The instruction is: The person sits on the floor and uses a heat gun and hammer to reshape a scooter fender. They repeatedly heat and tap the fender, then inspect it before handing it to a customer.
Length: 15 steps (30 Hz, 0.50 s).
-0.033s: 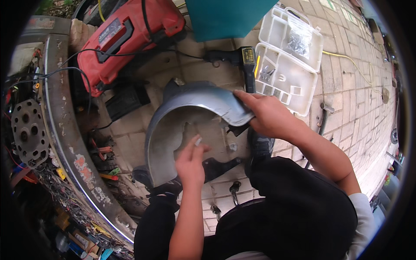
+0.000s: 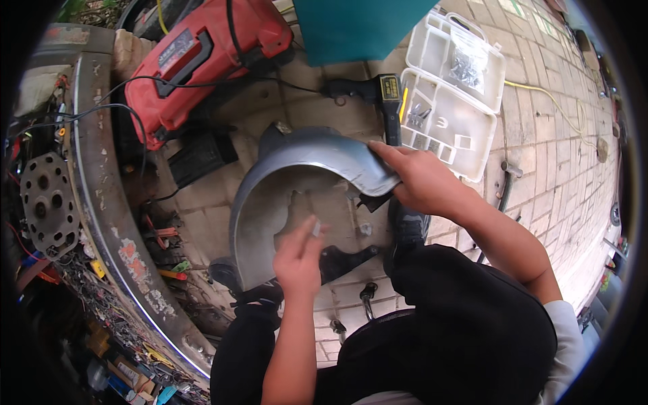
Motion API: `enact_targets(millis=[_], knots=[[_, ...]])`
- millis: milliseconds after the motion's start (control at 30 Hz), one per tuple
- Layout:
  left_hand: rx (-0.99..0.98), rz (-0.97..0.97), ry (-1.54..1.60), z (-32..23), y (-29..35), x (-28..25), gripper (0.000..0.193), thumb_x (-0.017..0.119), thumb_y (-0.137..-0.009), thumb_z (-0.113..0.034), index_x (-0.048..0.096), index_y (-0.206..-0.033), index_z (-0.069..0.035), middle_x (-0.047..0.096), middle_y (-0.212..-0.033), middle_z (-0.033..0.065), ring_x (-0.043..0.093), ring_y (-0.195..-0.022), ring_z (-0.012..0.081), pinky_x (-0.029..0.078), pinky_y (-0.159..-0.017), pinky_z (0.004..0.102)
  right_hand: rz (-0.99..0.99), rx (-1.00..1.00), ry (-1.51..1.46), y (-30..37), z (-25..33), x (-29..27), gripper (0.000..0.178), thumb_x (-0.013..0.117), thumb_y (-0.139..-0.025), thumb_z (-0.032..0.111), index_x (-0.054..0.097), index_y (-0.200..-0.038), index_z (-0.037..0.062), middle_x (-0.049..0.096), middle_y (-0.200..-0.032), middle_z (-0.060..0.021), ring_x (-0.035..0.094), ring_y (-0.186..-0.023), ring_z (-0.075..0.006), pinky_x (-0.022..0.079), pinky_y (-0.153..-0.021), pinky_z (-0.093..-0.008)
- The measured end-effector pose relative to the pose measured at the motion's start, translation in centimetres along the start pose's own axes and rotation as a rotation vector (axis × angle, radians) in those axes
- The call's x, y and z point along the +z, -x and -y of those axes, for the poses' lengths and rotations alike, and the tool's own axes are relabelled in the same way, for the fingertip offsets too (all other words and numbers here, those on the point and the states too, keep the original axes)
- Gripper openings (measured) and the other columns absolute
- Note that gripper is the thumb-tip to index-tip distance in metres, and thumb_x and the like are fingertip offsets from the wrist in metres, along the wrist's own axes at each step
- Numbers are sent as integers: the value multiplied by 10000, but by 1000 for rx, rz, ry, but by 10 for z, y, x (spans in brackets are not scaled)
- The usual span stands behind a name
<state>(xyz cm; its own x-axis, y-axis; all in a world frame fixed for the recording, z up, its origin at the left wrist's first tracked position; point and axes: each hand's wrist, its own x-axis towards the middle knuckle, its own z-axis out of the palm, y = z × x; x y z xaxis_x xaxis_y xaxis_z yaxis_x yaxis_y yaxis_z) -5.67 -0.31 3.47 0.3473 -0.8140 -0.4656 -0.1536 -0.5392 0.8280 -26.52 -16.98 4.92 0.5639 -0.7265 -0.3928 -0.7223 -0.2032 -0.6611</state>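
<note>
A silver-grey curved fender (image 2: 297,152), arched like a wheel cover and scuffed near its right end, stands between my feet. My right hand (image 2: 425,177) grips that right end, its fingers over the upper edge and the rest hidden behind my hand. Inside the arch, my left hand (image 2: 302,253) is raised and slightly blurred. Its fingers are drawn together round a small whitish piece (image 2: 315,227), too small and smeared to name. Below the arch, partly behind my left hand, lies a black part (image 2: 347,262).
A black corded heat-sealing or welding gun (image 2: 389,101) lies beyond the fender. Beside it sits an open clear parts case (image 2: 466,131). A red toolbox (image 2: 202,61), a teal box (image 2: 358,27), a hammer (image 2: 506,182) and a metal rail (image 2: 101,162) surround the paved floor.
My left hand has shifted slightly within the arch. The whole view has moved a little; my right hand stays on the fender's end.
</note>
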Motion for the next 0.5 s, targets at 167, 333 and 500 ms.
enact_targets(millis=[167,333,500], knots=[[424,53,72,-37,16,-13,315,699,-789,74,642,-1096,35,690,-1057,168,661,-1036,238,497,-921,332,-30,-23,26,5,-8,6,619,530,-691,-13,464,-1307,-2,633,-1002,-266,617,-868,-444,496,-795,-488],[214,56,375,-41,24,-10,341,669,-815,105,576,-1139,51,672,-1081,197,654,-1042,247,503,-927,344,-63,-57,11,7,-12,9,627,529,-681,-18,459,-1304,-18,631,-990,-271,615,-860,-451,497,-790,-491],[222,98,270,-39,20,-13,295,626,-874,45,531,-1153,35,669,-1064,192,668,-990,245,533,-882,355,-36,-55,13,6,-12,7,624,530,-683,-16,452,-1302,-26,631,-982,-268,614,-853,-453,495,-782,-493]])
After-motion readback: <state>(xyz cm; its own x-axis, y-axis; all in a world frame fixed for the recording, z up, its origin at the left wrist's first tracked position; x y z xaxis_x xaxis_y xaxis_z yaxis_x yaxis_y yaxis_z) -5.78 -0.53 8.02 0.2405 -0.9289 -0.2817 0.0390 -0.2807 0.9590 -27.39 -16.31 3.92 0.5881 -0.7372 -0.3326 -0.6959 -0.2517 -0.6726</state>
